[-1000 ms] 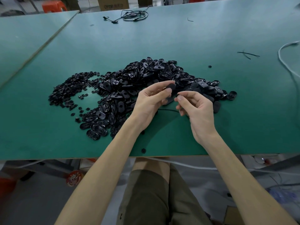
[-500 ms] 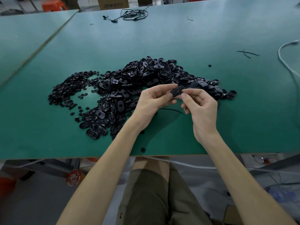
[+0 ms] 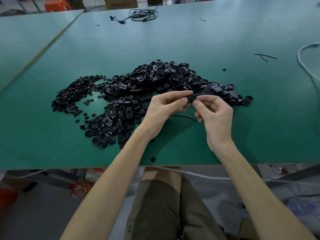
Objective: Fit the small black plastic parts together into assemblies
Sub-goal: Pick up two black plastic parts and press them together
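Head view: just past the near edge of the table (image 3: 242, 135), the left hand (image 3: 162, 111) and right hand (image 3: 216, 116) both pinch one black part (image 3: 192, 98) between fingertips. Beyond lies the pile (image 3: 147, 87) of parts; farther, a coiled cable (image 3: 142, 14).

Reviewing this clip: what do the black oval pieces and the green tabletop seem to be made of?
Black oval pieces: likely moulded plastic, smooth and semi-glossy; soft highlights sit on their curved shells. Green tabletop: matte sheet, perhaps laminate or rubber mat, over board; a pale wood-like edge shows along its near side.
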Tool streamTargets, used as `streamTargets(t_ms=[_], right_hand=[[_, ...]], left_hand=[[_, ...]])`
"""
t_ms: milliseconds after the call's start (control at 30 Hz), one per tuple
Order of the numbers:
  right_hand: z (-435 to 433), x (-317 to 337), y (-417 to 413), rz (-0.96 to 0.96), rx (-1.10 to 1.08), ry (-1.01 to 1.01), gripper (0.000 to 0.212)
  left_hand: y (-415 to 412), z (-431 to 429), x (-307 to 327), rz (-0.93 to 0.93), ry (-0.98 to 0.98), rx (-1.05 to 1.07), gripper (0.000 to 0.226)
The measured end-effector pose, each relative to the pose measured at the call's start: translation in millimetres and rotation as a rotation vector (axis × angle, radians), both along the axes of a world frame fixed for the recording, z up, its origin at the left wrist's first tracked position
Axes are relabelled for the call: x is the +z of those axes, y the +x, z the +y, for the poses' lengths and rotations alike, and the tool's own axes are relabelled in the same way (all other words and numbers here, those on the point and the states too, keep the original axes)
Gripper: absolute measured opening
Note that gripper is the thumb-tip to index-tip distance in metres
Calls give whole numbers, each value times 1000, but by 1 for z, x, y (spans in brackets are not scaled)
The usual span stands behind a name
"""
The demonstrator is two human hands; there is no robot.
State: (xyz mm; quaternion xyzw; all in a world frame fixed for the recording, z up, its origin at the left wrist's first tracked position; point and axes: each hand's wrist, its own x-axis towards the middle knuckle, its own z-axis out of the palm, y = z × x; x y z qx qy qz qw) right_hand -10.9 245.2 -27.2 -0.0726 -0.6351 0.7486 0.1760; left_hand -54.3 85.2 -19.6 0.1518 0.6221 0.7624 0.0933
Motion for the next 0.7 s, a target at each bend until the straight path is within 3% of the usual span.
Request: streamTargets(t_ms=[700], right_hand=[[2,-1,0,35,24,58,14]], left_hand=[[0,2,-5,80,-56,-4,25]])
